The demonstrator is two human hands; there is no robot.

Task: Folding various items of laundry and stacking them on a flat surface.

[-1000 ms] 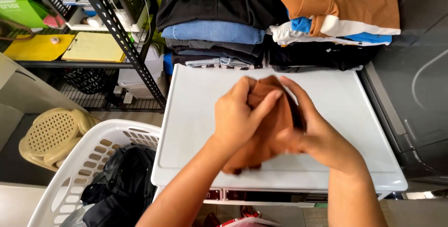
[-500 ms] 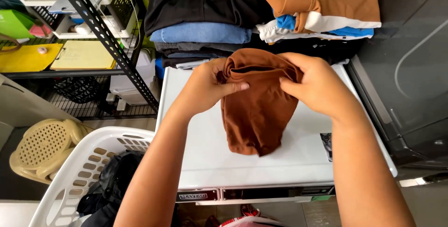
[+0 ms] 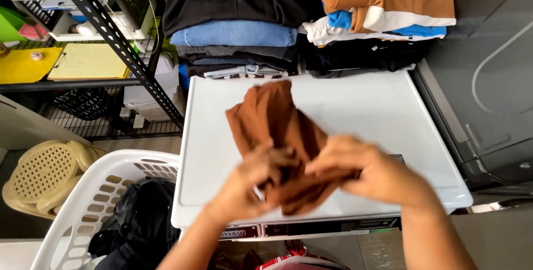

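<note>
White and flat, the top of the washing machine (image 3: 366,114) fills the middle of what I see, and the brown cloth (image 3: 275,128) lies bunched up on it near the front edge. My left hand (image 3: 252,184) has its fingers closed on the lower part of the cloth. My right hand (image 3: 369,173) is closed on the cloth too, just beside the left one, and both look a bit blurry. At the back of the machine sit two piles of folded clothes, a dark and blue pile (image 3: 236,31) and a tan, white and blue pile (image 3: 383,9). Down to the left stands a white laundry basket (image 3: 83,214) with dark clothes (image 3: 141,223) in it. Behind that is a black metal shelf (image 3: 111,31).
</note>
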